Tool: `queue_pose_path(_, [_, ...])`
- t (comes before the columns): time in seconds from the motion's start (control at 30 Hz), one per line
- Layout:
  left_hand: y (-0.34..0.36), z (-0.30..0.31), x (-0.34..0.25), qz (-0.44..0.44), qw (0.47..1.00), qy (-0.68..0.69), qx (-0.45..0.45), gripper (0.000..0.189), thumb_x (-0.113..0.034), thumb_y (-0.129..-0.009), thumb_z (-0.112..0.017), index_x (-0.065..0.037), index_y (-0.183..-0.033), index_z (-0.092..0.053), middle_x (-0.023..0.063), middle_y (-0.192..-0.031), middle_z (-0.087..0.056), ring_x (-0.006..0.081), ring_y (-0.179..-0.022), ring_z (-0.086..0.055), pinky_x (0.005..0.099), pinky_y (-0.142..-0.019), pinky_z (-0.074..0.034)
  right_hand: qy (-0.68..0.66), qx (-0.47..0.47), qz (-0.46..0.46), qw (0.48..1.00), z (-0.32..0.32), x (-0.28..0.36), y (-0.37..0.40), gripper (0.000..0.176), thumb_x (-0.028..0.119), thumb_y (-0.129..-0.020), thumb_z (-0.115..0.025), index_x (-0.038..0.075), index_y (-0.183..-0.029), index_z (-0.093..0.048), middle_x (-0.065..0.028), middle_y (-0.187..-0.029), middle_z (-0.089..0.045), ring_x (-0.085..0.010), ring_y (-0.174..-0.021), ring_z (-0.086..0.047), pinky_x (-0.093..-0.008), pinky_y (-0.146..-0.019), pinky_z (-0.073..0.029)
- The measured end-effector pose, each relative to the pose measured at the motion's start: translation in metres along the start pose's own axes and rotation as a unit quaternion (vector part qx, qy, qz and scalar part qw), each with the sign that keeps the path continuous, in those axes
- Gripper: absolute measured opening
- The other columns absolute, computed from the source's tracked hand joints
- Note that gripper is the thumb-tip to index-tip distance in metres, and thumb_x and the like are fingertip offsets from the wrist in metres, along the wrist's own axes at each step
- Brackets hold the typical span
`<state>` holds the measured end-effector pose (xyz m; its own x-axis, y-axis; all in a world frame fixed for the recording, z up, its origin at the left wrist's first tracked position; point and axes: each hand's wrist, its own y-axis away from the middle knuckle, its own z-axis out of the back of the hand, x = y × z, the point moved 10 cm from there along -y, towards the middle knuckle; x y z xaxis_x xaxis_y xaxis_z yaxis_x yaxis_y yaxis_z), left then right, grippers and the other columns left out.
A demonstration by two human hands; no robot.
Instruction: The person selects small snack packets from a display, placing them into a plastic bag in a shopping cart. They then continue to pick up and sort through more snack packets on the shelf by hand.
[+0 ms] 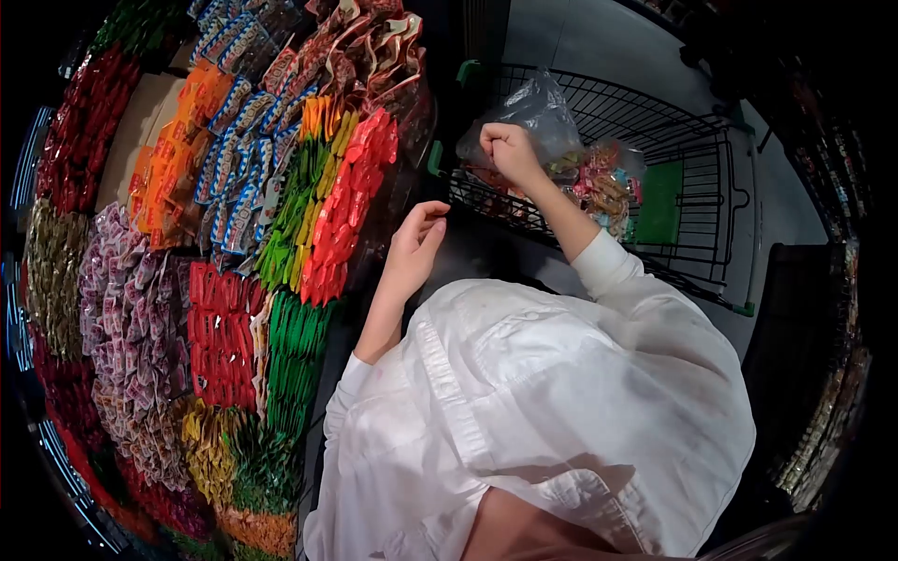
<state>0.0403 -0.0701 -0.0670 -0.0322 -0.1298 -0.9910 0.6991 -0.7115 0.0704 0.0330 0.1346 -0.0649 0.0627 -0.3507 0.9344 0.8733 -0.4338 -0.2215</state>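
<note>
My left hand [415, 251] hangs in front of my body with its fingers loosely bent and apart, and I see nothing in it. The closest goods to it are the bright red packets [346, 210] stacked on the shelf display. Over the near end of a shopping cart [711, 173], my right hand [512, 154] is closed in a fist. What the fist holds, if anything, is hidden. Right behind it a clear plastic bag [543, 112] bulges up inside the cart. Colourful small packets [603, 182] lie beside the bag, partly covered by my right forearm.
On my left, dense rows of packaged snacks rise: blue-and-white packets [238, 178], orange packets [173, 182], green packets [295, 351] and pink-white packets [126, 299]. A green panel [659, 201] sits in the cart. More shelving [832, 402] stands at the right edge, in shadow.
</note>
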Motion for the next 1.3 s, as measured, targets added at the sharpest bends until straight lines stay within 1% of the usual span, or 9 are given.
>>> queue_pose_path(0.07, [-0.038, -0.035, 0.028, 0.029, 0.999, 0.014, 0.018, 0.027, -0.008, -0.089, -0.052, -0.002, -0.115, -0.052, 0.0078, -0.105, -0.059, 0.0139, -0.093, -0.057, 0.026, -0.084, -0.044, -0.247, -0.037, -0.139, 0.958, 0.053, -0.104, -0.026, 0.026, 0.019, -0.088, -0.046, 0.001, -0.074, -0.058, -0.0033, -0.07, -0.057, -0.0134, -0.066, -0.053, -0.0251, -0.062, -0.042])
queue_pose_path(0.13, [-0.065, -0.063, 0.047, 0.057, 0.998, 0.003, 0.034, 0.029, -0.009, -0.089, -0.052, -0.003, -0.117, -0.051, 0.0084, -0.107, -0.059, 0.0144, -0.093, -0.057, 0.0262, -0.084, -0.043, 0.035, -0.118, -0.122, 0.985, 0.122, -0.126, -0.035, 0.048, 0.043, -0.089, -0.051, -0.002, -0.104, -0.06, -0.0148, -0.092, -0.064, -0.0249, -0.091, -0.059, -0.0309, -0.084, -0.042])
queue_pose_path(0.3, [-0.115, -0.087, 0.095, 0.147, 0.989, -0.009, 0.008, 0.04, -0.012, -0.089, -0.054, -0.006, -0.127, -0.043, 0.0106, -0.114, -0.056, 0.0157, -0.095, -0.055, 0.027, -0.085, -0.043, 0.351, -0.219, -0.066, 0.908, 0.165, -0.284, -0.038, 0.069, 0.044, -0.08, -0.062, 0.0, -0.129, -0.043, -0.017, -0.096, -0.064, -0.0257, -0.092, -0.06, -0.0328, -0.084, -0.044])
queue_pose_path(0.4, [-0.118, -0.079, 0.106, 0.191, 0.98, 0.015, -0.051, 0.043, -0.011, -0.089, -0.054, -0.007, -0.129, -0.041, 0.0112, -0.114, -0.056, 0.0158, -0.092, -0.055, 0.0265, -0.084, -0.043, 0.075, 0.004, -0.263, 0.962, 0.12, -0.278, -0.039, 0.063, 0.027, -0.082, -0.066, 0.0, -0.132, -0.04, -0.0154, -0.094, -0.065, -0.0227, -0.087, -0.062, -0.0302, -0.076, -0.047])
queue_pose_path(0.57, [-0.123, -0.054, 0.107, 0.218, 0.971, -0.004, -0.102, 0.049, -0.002, -0.087, -0.052, -0.007, -0.133, -0.036, 0.0148, -0.124, -0.046, 0.0189, -0.103, -0.053, 0.0294, -0.088, -0.043, -0.233, 0.142, -0.184, 0.944, 0.049, -0.192, -0.056, 0.005, 0.008, -0.09, -0.051, 0.004, -0.09, -0.051, -0.0017, -0.068, -0.054, -0.0102, -0.062, -0.054, -0.025, -0.057, -0.046])
queue_pose_path(0.7, [-0.124, -0.032, 0.107, 0.19, 0.969, -0.004, -0.155, 0.055, 0.0, -0.086, -0.053, -0.006, -0.136, -0.03, 0.017, -0.13, -0.041, 0.0224, -0.111, -0.05, 0.0311, -0.093, -0.041, -0.376, 0.178, -0.252, 0.873, 0.048, -0.115, -0.071, 0.009, 0.017, -0.094, -0.049, 0.009, -0.091, -0.05, 0.0006, -0.072, -0.053, -0.01, -0.064, -0.053, -0.0275, -0.063, -0.048])
queue_pose_path(0.93, [-0.096, 0.006, 0.061, 0.075, 0.926, 0.09, -0.358, 0.068, -0.01, -0.086, -0.061, -0.005, -0.14, -0.021, 0.0202, -0.139, -0.028, 0.027, -0.125, -0.036, 0.0355, -0.103, -0.031, -0.486, 0.126, -0.231, 0.833, 0.096, -0.027, -0.091, 0.008, 0.017, -0.092, -0.049, 0.009, -0.09, -0.051, -0.0015, -0.073, -0.055, -0.0122, -0.062, -0.054, -0.0317, -0.066, -0.051])
queue_pose_path(1.2, [-0.118, -0.006, 0.067, 0.104, 0.907, 0.319, -0.254, 0.046, -0.015, -0.089, -0.058, -0.005, -0.131, -0.039, 0.0024, -0.098, -0.055, 0.0107, -0.089, -0.052, 0.0261, -0.082, -0.04, -0.502, 0.095, -0.172, 0.842, 0.145, 0.017, -0.053, 0.017, 0.024, -0.095, -0.043, 0.011, -0.09, -0.053, -0.0007, -0.067, -0.049, -0.0114, -0.055, -0.046, -0.0276, -0.054, -0.044])
queue_pose_path(1.3, [-0.127, -0.014, 0.066, 0.091, 0.897, 0.368, -0.227, 0.022, -0.016, -0.09, -0.058, -0.007, -0.109, -0.054, -0.0015, -0.089, -0.058, 0.0077, -0.081, -0.053, 0.0246, -0.075, -0.04, -0.452, 0.007, -0.152, 0.879, 0.179, 0.024, -0.034, 0.014, 0.023, -0.094, -0.049, 0.01, -0.09, -0.054, 0.0015, -0.067, -0.05, -0.0093, -0.057, -0.048, -0.0252, -0.056, -0.045])
